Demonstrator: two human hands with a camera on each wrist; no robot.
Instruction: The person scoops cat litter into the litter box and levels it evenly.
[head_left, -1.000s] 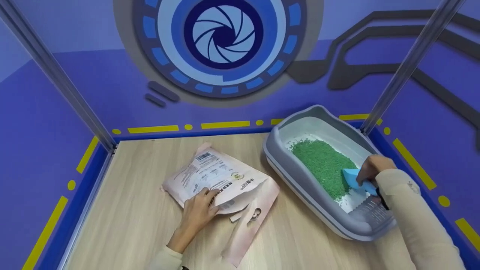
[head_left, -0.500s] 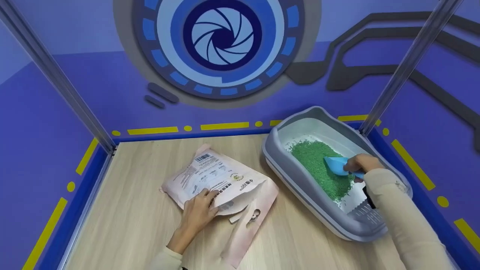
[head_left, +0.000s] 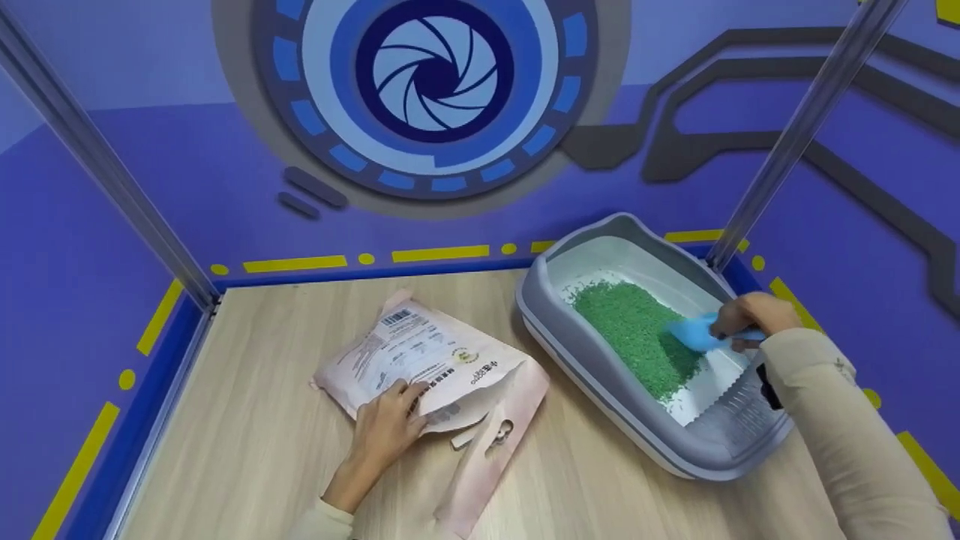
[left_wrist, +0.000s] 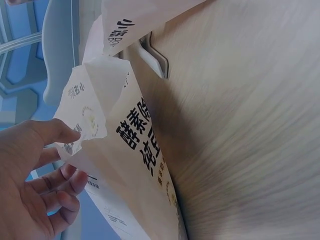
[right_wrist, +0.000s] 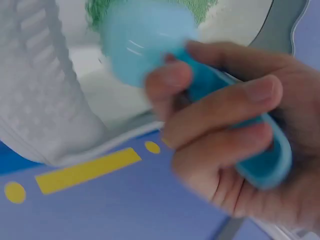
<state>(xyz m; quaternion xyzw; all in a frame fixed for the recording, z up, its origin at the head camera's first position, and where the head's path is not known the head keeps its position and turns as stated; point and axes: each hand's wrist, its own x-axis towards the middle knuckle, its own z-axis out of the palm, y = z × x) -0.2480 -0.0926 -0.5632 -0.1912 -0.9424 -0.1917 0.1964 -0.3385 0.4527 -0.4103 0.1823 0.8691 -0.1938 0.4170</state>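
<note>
My right hand [head_left: 754, 319] grips the handle of a light blue scoop [head_left: 694, 331], fingers curled round it in the right wrist view [right_wrist: 215, 110]. The scoop's bowl is motion-blurred, at the right side of a heap of green pellet litter [head_left: 630, 322]. This litter lies in a grey and white litter box [head_left: 589, 367]. On the left, my left hand [head_left: 386, 424] is at a pale pink bag [head_left: 420, 360] lying on the table. In the left wrist view, thumb and forefinger pinch the edge of the bag's open mouth [left_wrist: 95, 120].
A torn top strip with a handle hole [head_left: 480, 469] extends from the bag toward the front of the wooden table [head_left: 247, 420]. Printed blue panels [head_left: 450, 217] stand behind and at both sides. The box's near end has a slotted step [head_left: 739, 420].
My right hand moved the scoop from the box's near right part up and left over the litter, then slightly back to the right. The left hand stays at the bag.
</note>
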